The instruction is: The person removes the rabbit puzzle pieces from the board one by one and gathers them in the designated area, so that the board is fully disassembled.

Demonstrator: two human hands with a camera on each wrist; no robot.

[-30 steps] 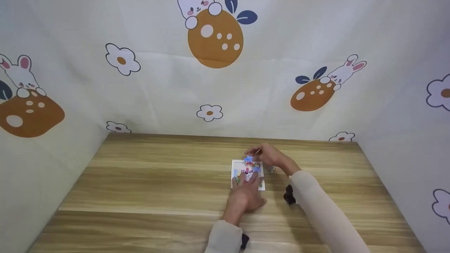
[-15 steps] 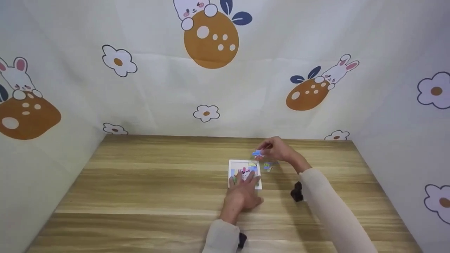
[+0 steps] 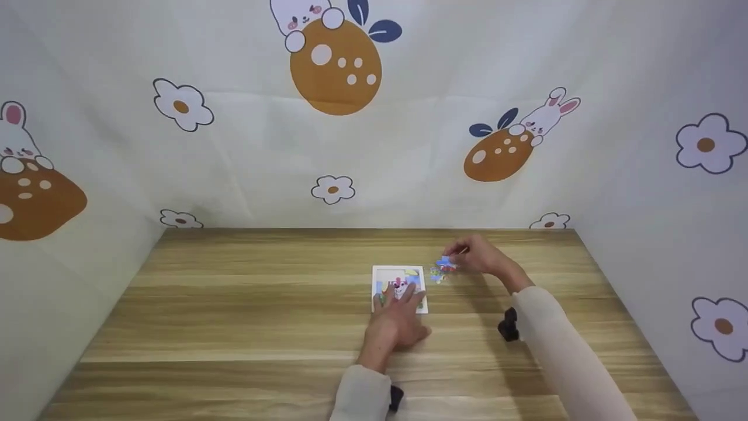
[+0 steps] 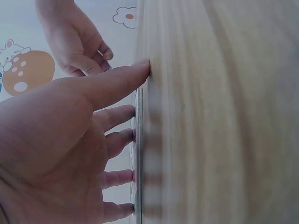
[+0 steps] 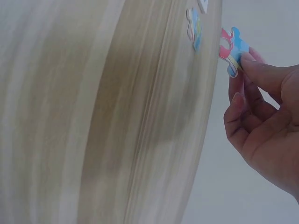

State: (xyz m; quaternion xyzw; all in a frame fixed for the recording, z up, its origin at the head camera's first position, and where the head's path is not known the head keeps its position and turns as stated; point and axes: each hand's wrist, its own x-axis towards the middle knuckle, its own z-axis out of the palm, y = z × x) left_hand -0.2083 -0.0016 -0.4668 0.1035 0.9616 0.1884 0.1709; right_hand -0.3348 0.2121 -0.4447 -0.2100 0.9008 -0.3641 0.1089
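A small jigsaw puzzle in a white frame (image 3: 425, 292) lies on the wooden table, its picture partly filled with pieces. My left hand (image 3: 397, 324) spreads over its near part, and in the left wrist view the fingertips (image 4: 128, 135) press on the puzzle while the thumb touches the table. Above the table, right of the frame, my right hand (image 3: 482, 255) pinches a blue and red puzzle piece (image 5: 236, 49) between thumb and finger. Another puzzle piece (image 5: 194, 29), with blue and yellow on it, lies on the table between the frame and that hand.
The wooden table (image 3: 234, 316) meets a pale curtain (image 3: 251, 146) printed with rabbits, oranges and flowers at the back and both sides. A black wrist device (image 3: 509, 325) sits under the right sleeve.
My right hand has lifted the blue and red piece away from the frame's top and carried it right. The loose piece is now uncovered. My left hand keeps its place on the puzzle.
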